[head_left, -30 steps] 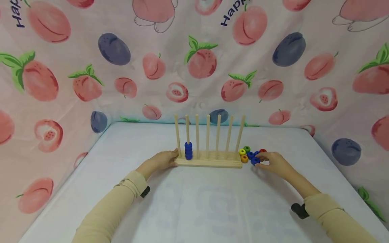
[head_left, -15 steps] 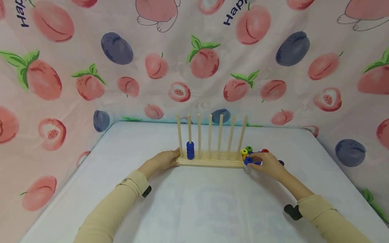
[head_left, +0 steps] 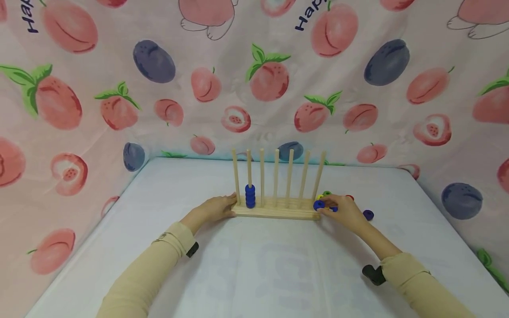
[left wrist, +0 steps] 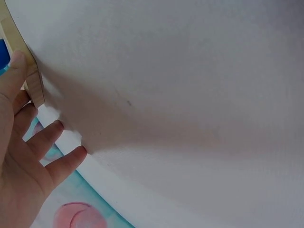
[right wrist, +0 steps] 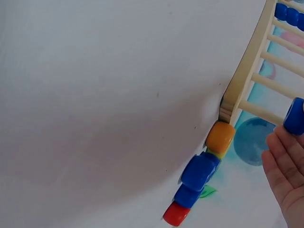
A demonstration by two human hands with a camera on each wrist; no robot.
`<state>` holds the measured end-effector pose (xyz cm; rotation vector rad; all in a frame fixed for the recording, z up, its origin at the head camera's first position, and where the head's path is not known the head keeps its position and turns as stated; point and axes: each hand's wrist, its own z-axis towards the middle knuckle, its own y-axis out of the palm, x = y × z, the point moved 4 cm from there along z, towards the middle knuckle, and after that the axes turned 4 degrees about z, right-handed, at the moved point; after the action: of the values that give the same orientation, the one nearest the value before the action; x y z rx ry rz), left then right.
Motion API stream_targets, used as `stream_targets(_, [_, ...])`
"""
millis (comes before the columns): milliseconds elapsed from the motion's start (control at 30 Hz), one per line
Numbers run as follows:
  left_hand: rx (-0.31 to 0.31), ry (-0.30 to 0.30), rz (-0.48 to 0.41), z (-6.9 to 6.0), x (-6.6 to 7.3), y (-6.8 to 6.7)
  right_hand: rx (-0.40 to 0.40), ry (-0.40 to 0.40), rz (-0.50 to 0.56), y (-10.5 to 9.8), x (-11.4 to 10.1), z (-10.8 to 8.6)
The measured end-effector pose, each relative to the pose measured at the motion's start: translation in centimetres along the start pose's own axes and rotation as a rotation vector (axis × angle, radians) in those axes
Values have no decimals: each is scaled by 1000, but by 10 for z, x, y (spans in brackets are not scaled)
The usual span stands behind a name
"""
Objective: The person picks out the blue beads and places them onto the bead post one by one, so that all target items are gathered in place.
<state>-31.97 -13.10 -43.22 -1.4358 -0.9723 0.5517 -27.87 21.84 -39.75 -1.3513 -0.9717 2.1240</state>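
A wooden rack [head_left: 278,213] with several upright pegs stands on the table; its second peg from the left carries a stack of blue beads [head_left: 250,196]. My left hand [head_left: 214,209] grips the rack's left end, thumb on the near side, as the left wrist view shows, the other fingers spread. At the rack's right end my right hand [head_left: 345,212] pinches a blue bead [right wrist: 294,116], raised off the table near the last peg. Under and behind that hand lie loose beads: an orange bead [right wrist: 220,137], a blue bead [right wrist: 198,171] and a red bead [right wrist: 176,214] among them.
A dark blue bead [head_left: 368,215] lies apart, right of my right hand. A green bead [head_left: 327,193] shows behind the fingers. The white table [head_left: 294,265] ends at a fruit-patterned cloth [head_left: 254,128] behind.
My right hand has moved left from the loose beads to the rack's right end and lifted the pinched blue bead. The left hand still holds the rack.
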Motion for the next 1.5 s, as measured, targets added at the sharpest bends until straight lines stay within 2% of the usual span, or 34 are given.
stream_targets(167, [-15,-22,-5,-1,2,1,16,-15,11,3,-5,-1])
stream_targets(333, [-8,-7,-2,-1,3,1,26,-20,15,7,-12,-2])
stream_targets(833, [-9,-16,-1,5,1,1,-64,-44,16,24,-31,12])
stream_targets(967, [-16,-37,-7,3,0,1,-88,-53,34,29,-36,16])
stream_targets(1100, [-16,-33,-14,1,1,0,-91,-65,47,32,-44,19])
stream_targets(1500, [-8,-25,-7,1,0,-1,-44,-246,39,44,-74,34])
